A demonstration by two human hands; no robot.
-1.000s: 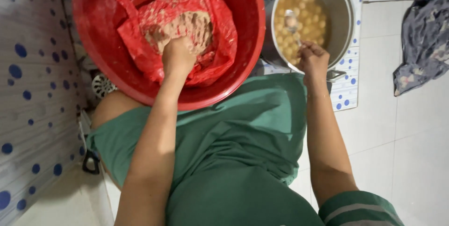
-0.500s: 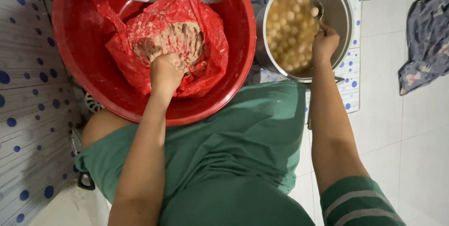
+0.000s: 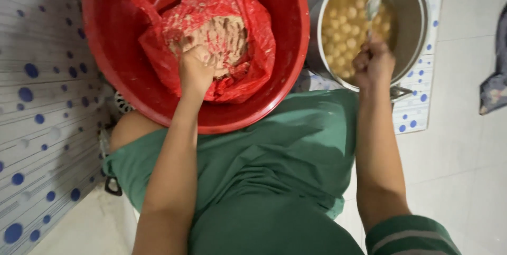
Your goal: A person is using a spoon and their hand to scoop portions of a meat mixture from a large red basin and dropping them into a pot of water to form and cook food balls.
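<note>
tiled floor, red basin [image 3: 111, 49]: left hand [image 3: 196, 69] dug fingers-curled into pinkish paste [image 3: 222, 38]; right hand [image 3: 374, 64] fisted round a spoon [image 3: 373, 9] over the pot [image 3: 412, 17].

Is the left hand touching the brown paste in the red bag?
Touching: the head view shows the left hand with fingers pressed into the brown paste.

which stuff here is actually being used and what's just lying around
In use:
left hand in the brown paste
red plastic bag
red basin
right hand gripping the spoon
metal pot of round balls

Lying about:
dark cloth
dotted mat
</note>
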